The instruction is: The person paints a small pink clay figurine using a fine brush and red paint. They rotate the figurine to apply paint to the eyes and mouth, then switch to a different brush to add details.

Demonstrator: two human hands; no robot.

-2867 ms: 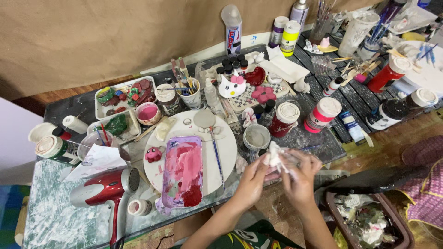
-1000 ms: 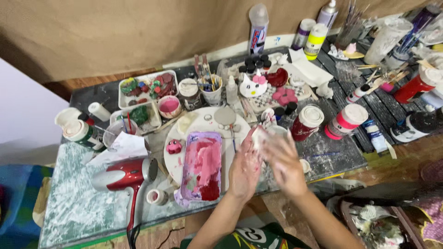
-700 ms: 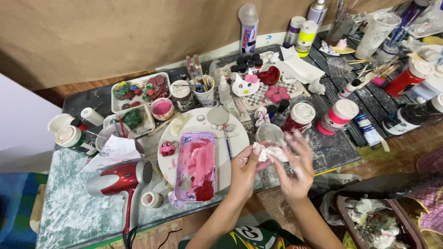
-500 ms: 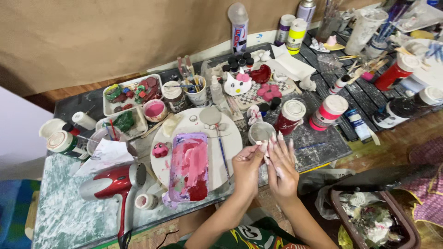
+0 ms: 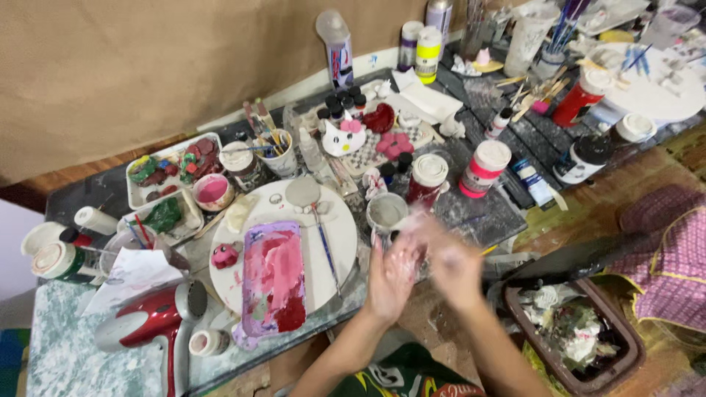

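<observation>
Both paint-smeared hands, left hand (image 5: 392, 273) and blurred right hand (image 5: 450, 263), are rubbing together around something white, grip unclear, beside the pink-daubed rectangular palette (image 5: 273, 276), cleaning unfinished.

Red hair dryer (image 5: 143, 323) lies at desk (image 5: 66, 360) front left. White round plate (image 5: 338, 228) carries pink-smeared palette (image 5: 273, 276) and thin brush (image 5: 325, 246). Cat-face figure (image 5: 343, 137) sits behind plate. Red-capped paint jars (image 5: 482, 167) stand right. Brown bin (image 5: 577, 334) of crumpled wipes on floor.

Bare forearms, no sleeves; dark garment, green-yellow print; paint-smeared fingers (image 5: 397, 257).
</observation>
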